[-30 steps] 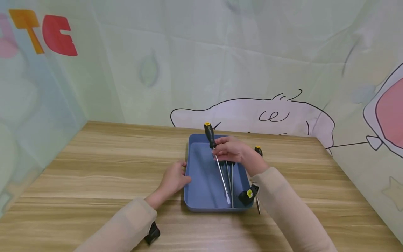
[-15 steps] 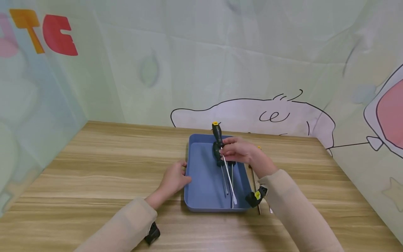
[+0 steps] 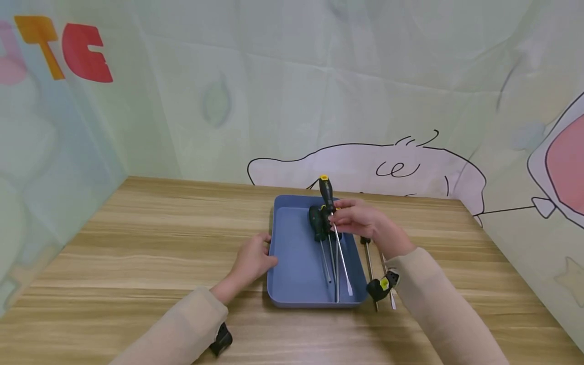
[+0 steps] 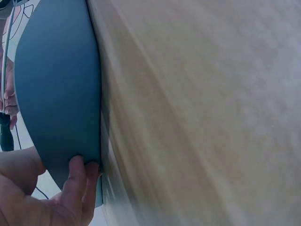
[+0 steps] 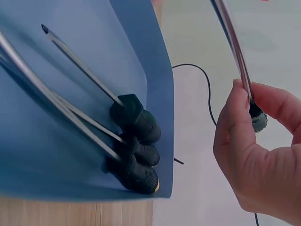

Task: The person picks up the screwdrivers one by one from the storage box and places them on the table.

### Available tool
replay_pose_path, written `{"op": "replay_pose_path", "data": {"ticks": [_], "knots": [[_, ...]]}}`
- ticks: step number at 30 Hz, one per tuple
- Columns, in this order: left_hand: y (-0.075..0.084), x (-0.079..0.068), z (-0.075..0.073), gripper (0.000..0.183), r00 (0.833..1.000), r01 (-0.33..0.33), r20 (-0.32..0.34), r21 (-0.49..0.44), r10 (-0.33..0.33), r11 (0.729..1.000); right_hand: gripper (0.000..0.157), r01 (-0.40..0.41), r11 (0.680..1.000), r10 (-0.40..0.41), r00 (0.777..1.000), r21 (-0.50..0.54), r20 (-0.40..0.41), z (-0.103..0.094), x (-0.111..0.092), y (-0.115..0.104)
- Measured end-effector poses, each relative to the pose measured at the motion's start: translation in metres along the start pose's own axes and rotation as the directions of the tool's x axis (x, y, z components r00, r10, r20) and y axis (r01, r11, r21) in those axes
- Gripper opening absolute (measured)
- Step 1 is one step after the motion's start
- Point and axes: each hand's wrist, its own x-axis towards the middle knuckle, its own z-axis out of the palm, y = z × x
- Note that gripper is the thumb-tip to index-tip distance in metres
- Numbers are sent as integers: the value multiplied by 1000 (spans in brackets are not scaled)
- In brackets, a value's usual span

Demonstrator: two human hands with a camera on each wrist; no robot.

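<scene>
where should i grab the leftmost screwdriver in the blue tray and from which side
I'd grip the leftmost screwdriver by its thick dark handle, from above and the left: its shaft is slim, bare tray floor lies that side, and two more screwdrivers and the right hand crowd the right.

You've a pale backdrop (image 3: 292, 101) behind the wood-grain desk (image 3: 159, 233), w/ red letter (image 3: 76, 56) upper L, pink balloon (image 3: 568, 162) far R.
</scene>
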Motion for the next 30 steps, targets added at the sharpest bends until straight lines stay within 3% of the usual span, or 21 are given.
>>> {"op": "replay_pose_path", "data": {"ticks": [4,11,22,30], "knots": [[0,-1,0,41,1000,0,0,1,0,1000,58,10,1000,-11,1000,24,11,-6,-3,1],[0,-1,0,41,1000,-2,5,-14,2,1000,37,20,999,-21,1000,34,19,-19,-12,3],[0,-1,0,40,1000,1,2,-7,-1,1000,35,21,999,-21,1000,43,11,-33,-21,3],[1,-1,-1,40,1000,1,5,-5,-1,1000,20,37,997,-38,999,65,17,-43,-26,5]]}}
